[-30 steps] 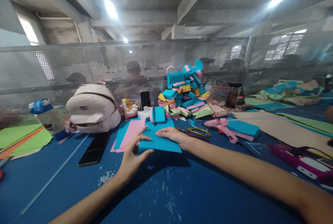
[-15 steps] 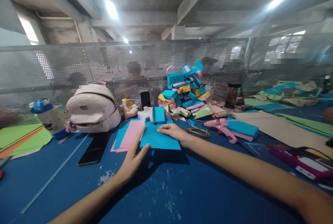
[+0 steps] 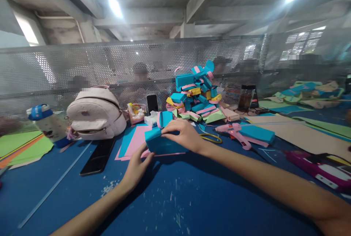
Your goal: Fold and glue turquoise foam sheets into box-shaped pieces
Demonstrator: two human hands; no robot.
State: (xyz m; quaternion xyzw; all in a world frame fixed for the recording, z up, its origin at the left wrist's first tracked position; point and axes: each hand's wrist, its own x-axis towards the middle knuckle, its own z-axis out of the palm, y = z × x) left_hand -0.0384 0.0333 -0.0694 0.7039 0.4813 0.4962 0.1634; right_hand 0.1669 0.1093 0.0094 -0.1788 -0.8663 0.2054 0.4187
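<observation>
Table: blue top (image 3: 175,199), with scattered white flecks (image 3: 109,187) left of centre.
Left hand (image 3: 138,166): at the lower left corner of the blue paper piece, thumb on the near side; whether it grips or merely steadies cannot be told.
Blue paper piece (image 3: 157,144): one, bent over along its top, tilted up between the two hands, centre of the table.
Right hand (image 3: 183,135): thumb and fingers closed on the piece's upper part.
Phone, flat (image 3: 97,157): black, left of the left hand.
Purple device (image 3: 315,170): far right, white panel.
Pink sheets (image 3: 138,139): behind the left hand, overlapping a blue sheet (image 3: 126,141).
Yellow loop handle (image 3: 212,139): just beyond the right wrist.
Glue gun (image 3: 234,133): pink, red light lit, beside a blue paper block (image 3: 259,133).
Bottle (image 3: 51,126): blue lid, left.
Backpack (image 3: 95,115): pale, upright, pocket facing forward.
Phone, upright (image 3: 152,104): dark screen, behind a tissue packet (image 3: 151,120).
Heap (image 3: 192,101): folded blue, pink, yellow and green paper pieces.
Jar (image 3: 246,99): dark lid, brown contents.
Partition (image 3: 164,53): perforated metal, people dimly visible through it.
</observation>
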